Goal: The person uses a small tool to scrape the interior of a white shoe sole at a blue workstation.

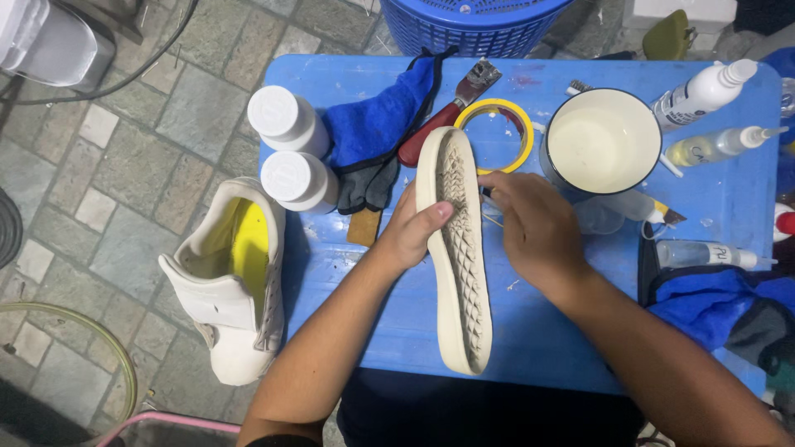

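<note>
The cream shoe sole (460,257) is lying closest to us, tread side up, long and thin, running from 12 o'clock down to 6 o'clock across the blue table (356,281). The left hand (411,232) is gripping its left edge, thumb pressing on the bumpy tread. The right hand (530,228) is curling around the right edge near the top, and it may be pinching a small tool, but that part is hiding under the fingers.

The sole is looking light and bendy, like rubber. The tread is probably giving good grip, so it should not be slipping. The long side edges near the middle seem the best spot for holding.

At 9 o'clock, a white shoe (232,281) with a yellow inside is sitting half off the table edge.

At 1 o'clock, a white enamel bowl (603,141) with a dark rim is holding pale, milky stuff. At 11 o'clock, two white jars (290,149) are standing with their lids on. At 2 o'clock, squeeze bottles (708,116) are lying on their sides, one white, one with yellowish liquid. A small clear bottle (704,252) is resting at 3 o'clock. A blue basket (472,25) is sitting past the table at 12 o'clock.

A yellow tape ring (495,112), a red-handled scraper (447,116) and a blue cloth (377,116) are lying behind the sole.
</note>
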